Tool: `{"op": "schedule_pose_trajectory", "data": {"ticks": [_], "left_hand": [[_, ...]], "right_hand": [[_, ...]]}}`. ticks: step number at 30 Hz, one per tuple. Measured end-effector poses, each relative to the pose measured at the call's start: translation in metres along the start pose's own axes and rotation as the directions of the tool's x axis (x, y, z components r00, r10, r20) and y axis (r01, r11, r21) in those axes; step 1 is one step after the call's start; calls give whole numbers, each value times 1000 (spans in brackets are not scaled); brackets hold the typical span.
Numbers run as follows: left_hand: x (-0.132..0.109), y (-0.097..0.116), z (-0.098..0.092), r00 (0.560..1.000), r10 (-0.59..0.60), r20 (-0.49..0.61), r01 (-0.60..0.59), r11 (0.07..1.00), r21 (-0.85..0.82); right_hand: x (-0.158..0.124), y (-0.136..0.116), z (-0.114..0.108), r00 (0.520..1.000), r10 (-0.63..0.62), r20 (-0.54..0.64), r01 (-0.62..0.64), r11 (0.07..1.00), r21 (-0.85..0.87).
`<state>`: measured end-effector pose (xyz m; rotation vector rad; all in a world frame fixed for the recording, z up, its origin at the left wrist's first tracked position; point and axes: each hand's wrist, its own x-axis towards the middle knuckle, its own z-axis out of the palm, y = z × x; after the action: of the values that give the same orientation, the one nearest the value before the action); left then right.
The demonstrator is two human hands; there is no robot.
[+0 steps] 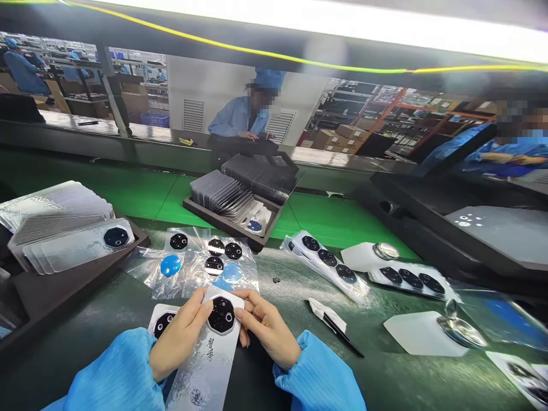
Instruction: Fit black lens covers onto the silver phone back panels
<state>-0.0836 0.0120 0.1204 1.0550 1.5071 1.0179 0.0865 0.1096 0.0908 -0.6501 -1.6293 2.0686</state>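
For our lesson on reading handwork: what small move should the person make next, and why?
Probably press the black disc gently with the right hand's thumb: the disc lies at the top end of the silver panel, the left hand grips the opposite edge, and that thumb is at or close beside the disc. Whether it is fully seated cannot be told.

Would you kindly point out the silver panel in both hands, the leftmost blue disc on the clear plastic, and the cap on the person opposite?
Silver panel (204, 373): head view, on its lower face.
Blue disc (170, 265): head view, middle of its face.
Cap (269, 77): head view, middle of its blue crown.
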Motion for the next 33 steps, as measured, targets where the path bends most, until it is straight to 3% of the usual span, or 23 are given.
{"op": "schedule_pose_trajectory", "data": {"ticks": [9,17,24,29,31,33], "left_hand": [[0,-3,5,997,-68,23,67,997,36],[0,-6,-2,995,8,95,-14,998,59],[0,-9,-14,986,-40,163,17,990,139],[-3,-12,-20,967,-121,223,65,968,244],[-4,-9,-17,964,-131,231,81,974,213],[-4,-4,-12,976,-63,208,41,994,105]], "right_hand": [[-2,2,9,998,-7,-63,8,1000,9],[0,1,7,999,-7,-46,8,1000,30],[2,0,8,998,56,-3,-56,996,67],[2,3,11,995,57,-81,-56,998,10],[2,4,14,991,56,-124,-57,998,2],[2,5,16,984,48,-169,-48,999,5]]}}
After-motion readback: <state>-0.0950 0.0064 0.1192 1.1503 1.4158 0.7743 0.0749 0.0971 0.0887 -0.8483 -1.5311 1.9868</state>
